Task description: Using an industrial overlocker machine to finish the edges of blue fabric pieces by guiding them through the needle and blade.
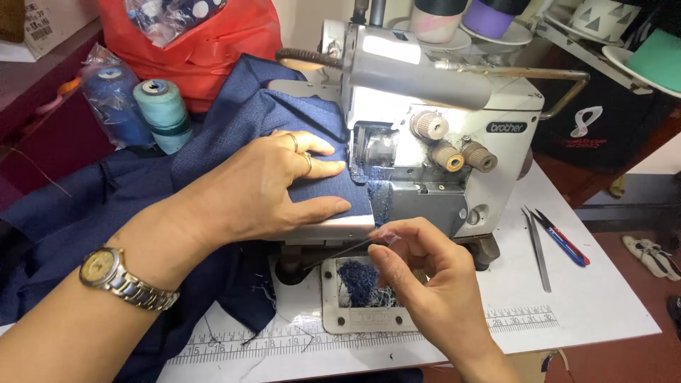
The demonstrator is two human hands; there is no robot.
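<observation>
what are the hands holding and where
The left hand lies flat on the navy fabric, pressing, not gripping. The right hand pinches a thin thread at its end.

The left hand (284, 181) lies flat, palm down, fingers stretched together toward the right, forearm running in from the near left with the wrist slightly bent. The right hand (425, 276) sits nearer, thumb and forefinger pinched together, other fingers curled

view: head, single | placed: above the counter (603, 298) | faced: downward and forward onto the sewing machine (440, 120) | range: close, hands filling the foreground
</observation>
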